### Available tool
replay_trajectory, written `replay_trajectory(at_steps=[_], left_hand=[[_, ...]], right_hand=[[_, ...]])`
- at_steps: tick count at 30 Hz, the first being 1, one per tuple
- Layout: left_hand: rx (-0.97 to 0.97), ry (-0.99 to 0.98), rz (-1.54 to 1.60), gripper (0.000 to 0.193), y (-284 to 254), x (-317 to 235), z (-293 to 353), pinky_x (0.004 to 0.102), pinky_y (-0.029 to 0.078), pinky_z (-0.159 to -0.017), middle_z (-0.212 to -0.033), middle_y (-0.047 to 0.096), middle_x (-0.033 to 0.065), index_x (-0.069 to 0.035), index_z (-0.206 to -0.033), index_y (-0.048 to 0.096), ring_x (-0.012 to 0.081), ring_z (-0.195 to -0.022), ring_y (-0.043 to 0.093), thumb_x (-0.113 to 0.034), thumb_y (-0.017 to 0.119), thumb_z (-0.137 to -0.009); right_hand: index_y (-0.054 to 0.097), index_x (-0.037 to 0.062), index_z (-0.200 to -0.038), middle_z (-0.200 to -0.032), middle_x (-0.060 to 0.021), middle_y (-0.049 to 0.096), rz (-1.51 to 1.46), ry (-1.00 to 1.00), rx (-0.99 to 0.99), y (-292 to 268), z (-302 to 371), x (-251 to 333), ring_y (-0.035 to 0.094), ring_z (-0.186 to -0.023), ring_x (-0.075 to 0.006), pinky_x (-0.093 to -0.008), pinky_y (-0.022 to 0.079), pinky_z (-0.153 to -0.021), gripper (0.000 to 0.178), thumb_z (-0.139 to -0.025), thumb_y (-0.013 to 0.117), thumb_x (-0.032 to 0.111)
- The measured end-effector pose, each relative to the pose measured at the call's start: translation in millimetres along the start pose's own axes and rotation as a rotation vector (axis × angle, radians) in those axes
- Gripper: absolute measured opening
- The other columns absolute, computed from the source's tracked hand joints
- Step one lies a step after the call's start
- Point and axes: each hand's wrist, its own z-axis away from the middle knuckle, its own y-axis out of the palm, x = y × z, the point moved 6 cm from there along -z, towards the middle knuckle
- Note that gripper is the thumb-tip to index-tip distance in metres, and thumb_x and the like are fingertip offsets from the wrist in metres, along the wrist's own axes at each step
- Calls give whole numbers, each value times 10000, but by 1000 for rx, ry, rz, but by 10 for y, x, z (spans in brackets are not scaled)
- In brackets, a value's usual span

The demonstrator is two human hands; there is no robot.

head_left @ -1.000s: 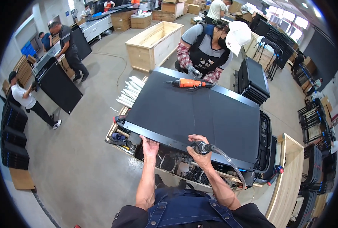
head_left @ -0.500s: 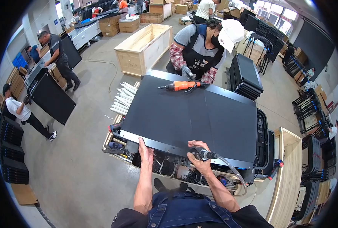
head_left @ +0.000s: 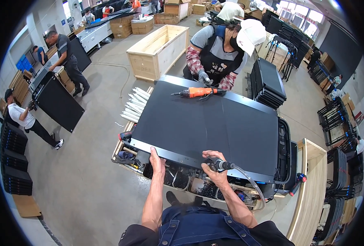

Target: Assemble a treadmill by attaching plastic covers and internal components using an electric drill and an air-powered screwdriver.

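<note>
A long black treadmill deck (head_left: 186,123) with silver side rails lies in front of me. My left hand (head_left: 158,163) rests against its near rail toward the left end, fingers stretched out and nothing visible in them. Farther right along that rail, my right hand (head_left: 217,171) is wrapped round a dark air screwdriver (head_left: 222,165). A clear hose (head_left: 250,180) runs from the tool down to the right. The tool's tip is hidden by my hand. On the deck's far edge lies an orange power screwdriver (head_left: 199,92), close to a co-worker's gloved hand (head_left: 204,78).
Under the deck's near edge are bins of black screws (head_left: 204,187). White tubes (head_left: 135,104) lie past its left end. An open wooden crate (head_left: 159,53) stands beyond, another (head_left: 311,180) at the right. Stacked black decks (head_left: 268,82) are at the back right; other people work at left.
The whole view has shifted slightly to the right. My hands keep their places on the near rail, and the air screwdriver stays in my right hand.
</note>
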Motion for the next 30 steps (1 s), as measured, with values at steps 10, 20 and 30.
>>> replay_trajectory(at_steps=[10, 20, 30], left_hand=[[-19, 2, -49, 632, -24, 3, -19, 373, 530, -780, -1190, 622, 68, -52, -1313, 527, 206, -1031, 624, -597, 504, -994], [-60, -10, -75, 627, -39, 73, -54, 386, 550, -817, -1199, 630, 61, -60, -1306, 537, 210, -1064, 629, -598, 520, -985], [48, -148, 102, 777, -33, 86, -41, 512, 473, -1013, -1370, 541, 163, -55, -1426, 426, 319, -1216, 573, -672, 492, -959]], right_hand=[[584, 20, -1181, -1195, -140, 640, -28, 34, 29, -10, -88, 0, 633, -1138, -230, -372, 518, -1005, 469, -751, 730, -97], [562, 23, -1200, -1192, -141, 666, -13, 135, 18, -83, -220, -16, 670, -1025, -203, -352, 555, -915, 473, -772, 746, -57], [568, 23, -1201, -1178, -125, 662, -9, 206, 20, -79, -303, 37, 665, -1027, -195, -343, 537, -927, 458, -779, 736, -34]])
